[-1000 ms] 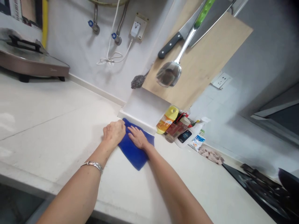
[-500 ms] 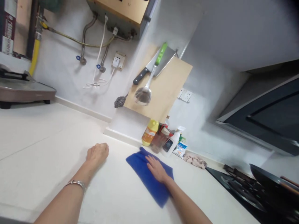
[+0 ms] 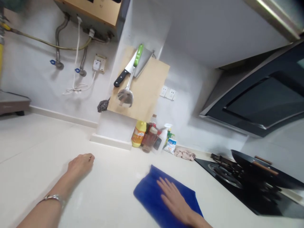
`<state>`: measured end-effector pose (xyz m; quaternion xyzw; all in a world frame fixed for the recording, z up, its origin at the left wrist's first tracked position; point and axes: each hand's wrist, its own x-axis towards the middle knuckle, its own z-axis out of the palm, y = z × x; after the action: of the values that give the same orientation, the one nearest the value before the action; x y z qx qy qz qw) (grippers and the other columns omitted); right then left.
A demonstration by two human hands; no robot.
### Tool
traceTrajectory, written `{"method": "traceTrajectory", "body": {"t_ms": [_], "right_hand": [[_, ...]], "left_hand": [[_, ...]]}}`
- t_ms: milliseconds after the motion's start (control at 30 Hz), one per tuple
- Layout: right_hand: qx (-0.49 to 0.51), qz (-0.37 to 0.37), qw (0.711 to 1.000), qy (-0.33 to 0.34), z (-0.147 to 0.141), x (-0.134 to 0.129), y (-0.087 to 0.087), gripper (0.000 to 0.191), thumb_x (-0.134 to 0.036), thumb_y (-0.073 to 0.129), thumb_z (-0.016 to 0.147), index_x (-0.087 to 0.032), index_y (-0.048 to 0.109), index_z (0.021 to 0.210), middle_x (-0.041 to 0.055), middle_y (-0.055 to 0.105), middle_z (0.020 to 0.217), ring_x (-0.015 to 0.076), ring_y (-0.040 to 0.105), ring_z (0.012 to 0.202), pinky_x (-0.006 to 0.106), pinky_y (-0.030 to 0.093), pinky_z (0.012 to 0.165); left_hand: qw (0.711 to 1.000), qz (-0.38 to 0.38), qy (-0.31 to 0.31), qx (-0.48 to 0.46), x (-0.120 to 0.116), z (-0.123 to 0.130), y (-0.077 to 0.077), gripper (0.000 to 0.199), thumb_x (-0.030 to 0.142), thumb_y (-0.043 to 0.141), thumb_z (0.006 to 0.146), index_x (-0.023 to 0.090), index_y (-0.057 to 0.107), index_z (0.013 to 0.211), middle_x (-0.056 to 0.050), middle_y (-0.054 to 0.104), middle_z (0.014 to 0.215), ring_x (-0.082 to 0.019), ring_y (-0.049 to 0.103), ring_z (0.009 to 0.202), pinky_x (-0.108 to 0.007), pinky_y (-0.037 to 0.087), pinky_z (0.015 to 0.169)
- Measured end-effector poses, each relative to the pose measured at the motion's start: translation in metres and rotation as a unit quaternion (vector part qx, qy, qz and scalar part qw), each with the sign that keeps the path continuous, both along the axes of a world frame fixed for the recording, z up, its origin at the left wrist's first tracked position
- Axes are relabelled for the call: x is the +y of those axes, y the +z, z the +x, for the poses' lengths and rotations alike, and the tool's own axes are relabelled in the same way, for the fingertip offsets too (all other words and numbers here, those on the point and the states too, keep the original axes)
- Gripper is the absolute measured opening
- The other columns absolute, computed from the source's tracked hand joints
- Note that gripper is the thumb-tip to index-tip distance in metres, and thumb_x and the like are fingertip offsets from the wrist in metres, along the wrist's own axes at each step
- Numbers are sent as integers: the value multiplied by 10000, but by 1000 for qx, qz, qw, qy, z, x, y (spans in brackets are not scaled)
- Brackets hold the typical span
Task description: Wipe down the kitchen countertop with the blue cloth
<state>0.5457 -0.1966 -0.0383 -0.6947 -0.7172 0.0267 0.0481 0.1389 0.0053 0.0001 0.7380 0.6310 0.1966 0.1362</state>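
Observation:
A blue cloth (image 3: 154, 196) lies spread on the white countertop (image 3: 111, 186). Flat on top of it rests my right hand (image 3: 174, 199), palm down with the fingers stretched out. Off to the left, my left hand (image 3: 80, 164) is curled into a fist on the bare counter, apart from the cloth. A silver bracelet (image 3: 53, 197) circles the left wrist. Nothing shows inside the fist.
Behind the cloth stand a yellow bottle (image 3: 139, 134), a brown-red jar (image 3: 149, 141), a white spray bottle (image 3: 161, 137) and a crumpled beige rag (image 3: 185, 154). A wok (image 3: 258, 167) sits on the black stove (image 3: 228, 177). A cutting board (image 3: 144, 95) hangs behind a ladle (image 3: 125, 96) and knives.
My right hand and the blue cloth have come nearer to me, away from the bottles. My left hand stays in a fist on the counter. The view has swung to the right.

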Motion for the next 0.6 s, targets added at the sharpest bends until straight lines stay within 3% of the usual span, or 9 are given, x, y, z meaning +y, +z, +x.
{"method": "traceTrajectory", "body": {"t_ms": [133, 300, 433, 600], "right_hand": [[28, -28, 997, 66, -26, -17, 12, 627, -621, 239, 982, -343, 197, 1542, 12, 130, 1623, 329, 59, 1499, 653, 83, 1195], [50, -44, 982, 179, -53, -3, 13, 652, -625, 317, 967, -336, 220, 1543, 54, 135, 1619, 426, 38, 1476, 746, 59, 1135], [83, -28, 971, 222, -66, 23, 19, 617, -575, 386, 967, -388, 222, 1532, 26, 142, 1632, 384, 41, 1492, 701, 34, 1166], [75, -11, 979, 188, -64, 63, 30, 591, -530, 397, 964, -375, 269, 1520, 25, 192, 1631, 335, 79, 1503, 623, 74, 1201]], "left_hand": [[1000, -10, 4, 0, 6, 0, 0, 432, 313, 336, 862, 268, 671, 1131, -108, 682, 1177, -313, 618, 1094, -439, 458, 893], [1000, 5, 5, 0, 10, 1, 1, 396, 315, 395, 831, 254, 683, 1096, -138, 702, 1087, -334, 645, 1010, -451, 475, 850], [1000, -1, 12, 24, 9, 2, 2, 425, 330, 358, 850, 262, 665, 1137, -129, 705, 1066, -325, 652, 998, -439, 479, 851], [999, 9, 12, 32, 2, 2, 4, 440, 328, 353, 851, 283, 667, 1155, -87, 717, 1086, -299, 650, 1038, -406, 488, 859]]}}
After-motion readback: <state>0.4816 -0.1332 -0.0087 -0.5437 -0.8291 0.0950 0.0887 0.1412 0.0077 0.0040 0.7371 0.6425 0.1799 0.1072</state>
